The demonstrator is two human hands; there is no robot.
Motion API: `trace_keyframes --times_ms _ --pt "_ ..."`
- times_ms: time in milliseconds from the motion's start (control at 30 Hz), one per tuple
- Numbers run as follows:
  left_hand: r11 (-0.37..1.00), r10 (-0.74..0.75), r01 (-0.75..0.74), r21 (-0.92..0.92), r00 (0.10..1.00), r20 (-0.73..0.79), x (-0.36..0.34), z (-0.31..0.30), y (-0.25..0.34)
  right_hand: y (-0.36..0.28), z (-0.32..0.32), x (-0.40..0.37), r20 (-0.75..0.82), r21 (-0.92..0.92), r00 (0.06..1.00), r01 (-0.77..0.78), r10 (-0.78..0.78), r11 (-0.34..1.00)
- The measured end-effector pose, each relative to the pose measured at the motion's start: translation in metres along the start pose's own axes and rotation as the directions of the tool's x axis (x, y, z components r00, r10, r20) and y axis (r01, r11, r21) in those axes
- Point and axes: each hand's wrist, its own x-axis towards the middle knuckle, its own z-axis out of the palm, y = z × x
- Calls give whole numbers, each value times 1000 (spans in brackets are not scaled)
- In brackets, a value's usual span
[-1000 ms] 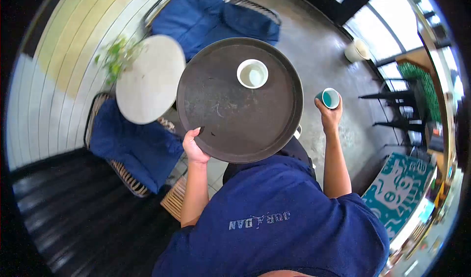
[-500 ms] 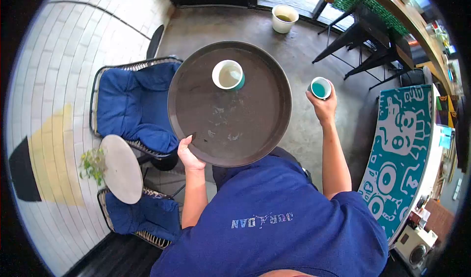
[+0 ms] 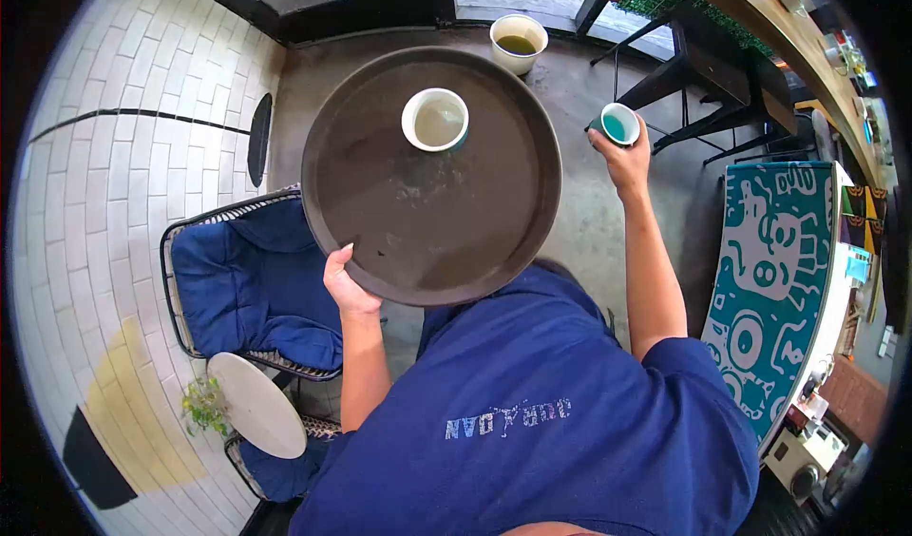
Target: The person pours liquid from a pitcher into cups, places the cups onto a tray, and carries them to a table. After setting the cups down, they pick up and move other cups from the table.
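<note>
My left hand (image 3: 351, 282) grips the lower left rim of a large round brown tray (image 3: 427, 241), its thumb over the edge and its other fingers hidden underneath. Near the tray's far side stands a white-rimmed paper cup (image 3: 435, 120) with a pale inside; its contents are hard to make out. Off to the right of the tray, my right hand (image 3: 627, 162) is wrapped round a second paper cup (image 3: 619, 124), white-rimmed and teal inside, held apart from the tray.
A white bucket (image 3: 519, 44) with greenish liquid stands on the floor beyond the tray. Left are a blue-cushioned chair (image 3: 214, 279) and a small round table (image 3: 256, 403) by a plant. Black stools (image 3: 698, 75) and a teal patterned counter (image 3: 769, 279) lie right.
The tray and both hands sit a little higher in view, and the tray is slightly left. The chairs and table have shifted downward, and the bucket appears closer to the tray's rim.
</note>
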Motion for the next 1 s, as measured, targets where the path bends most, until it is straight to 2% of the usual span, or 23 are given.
trace_keyframes --times_ms 100,167,200,400,533,600,633,667,733,800,900,933,1000 --pt "1000 25 -25 -4 998 56 29 -20 -6 12 17 10 22 80 999 31 -33 996" --pt "1000 9 -8 -13 993 121 36 -38 -13 38 20 6 -15 44 999 43 -43 998" --pt "1000 11 -10 -16 994 105 32 -14 -2 23 26 26 -23 4 999 32 -32 999" --pt "990 121 -114 -79 988 100 39 -17 -19 55 51 77 70 97 995 63 -70 993" --pt "971 217 -211 -109 975 44 13 -14 -30 62 69 119 158 91 983 83 -96 992" --pt "961 261 -256 -107 965 31 6 -32 -48 67 70 124 188 110 982 -45 23 993" --pt "952 280 -273 -140 959 31 0 -49 -59 78 69 123 183 61 983 -32 21 998" --pt "944 288 -283 -167 958 1 5 -24 -41 59 80 156 219 43 975 -56 45 998" --pt "940 278 -279 -194 960 -34 3 -7 -45 64 86 170 330 -95 888 -307 321 947" --pt "935 265 -271 -229 962 -59 5 4 -54 73 89 188 361 -109 875 -305 323 946" --pt "927 292 -307 -216 951 -99 14 11 -68 85 92 222 425 -217 734 -486 530 847" --pt "927 288 -306 -218 951 -112 9 12 -71 87 91 226 433 -234 723 -487 539 842" --pt "923 286 -316 -218 945 -157 9 22 -79 95 93 246 479 -154 609 -650 632 744"
